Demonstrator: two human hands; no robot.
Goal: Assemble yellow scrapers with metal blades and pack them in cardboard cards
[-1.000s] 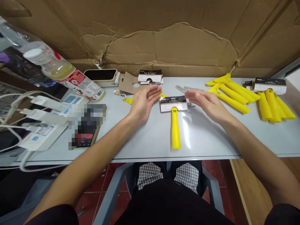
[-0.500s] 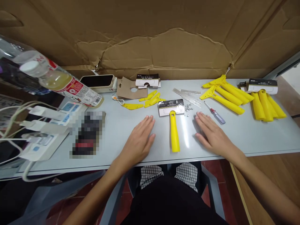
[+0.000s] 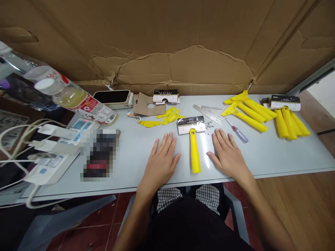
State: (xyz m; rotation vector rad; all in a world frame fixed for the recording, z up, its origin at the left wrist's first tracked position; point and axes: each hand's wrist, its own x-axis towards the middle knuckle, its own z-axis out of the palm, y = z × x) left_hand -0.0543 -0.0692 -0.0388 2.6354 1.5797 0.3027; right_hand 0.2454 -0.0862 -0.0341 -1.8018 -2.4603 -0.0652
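My left hand (image 3: 161, 158) lies flat on the grey table, fingers spread, holding nothing. My right hand (image 3: 227, 153) rests palm down on the other side, also open and bare. Between them is a yellow plastic handle (image 3: 195, 153), its slotted top end on a black-and-white printed card (image 3: 191, 124). Small screws and nuts (image 3: 209, 126) are scattered right of the card. A screwdriver (image 3: 237, 130) with a clear handle lies just beyond my right fingers. Thin metal blades (image 3: 208, 113) are behind the screws. Several flat yellow pieces (image 3: 170, 117) lie beyond my left fingertips.
Yellow scraper bodies (image 3: 248, 113) are piled at the back right, beside carded yellow handles (image 3: 290, 122). At left are a blurred-out phone (image 3: 101, 155), a power strip (image 3: 56, 162) with cables, and a drink bottle (image 3: 86, 101). A cardboard wall (image 3: 183, 66) stands behind the table.
Both hands have shifted inward, closer to the yellow handle, with the fingers spread wider on the table. The camera view has tilted slightly; the objects on the table stay in place.
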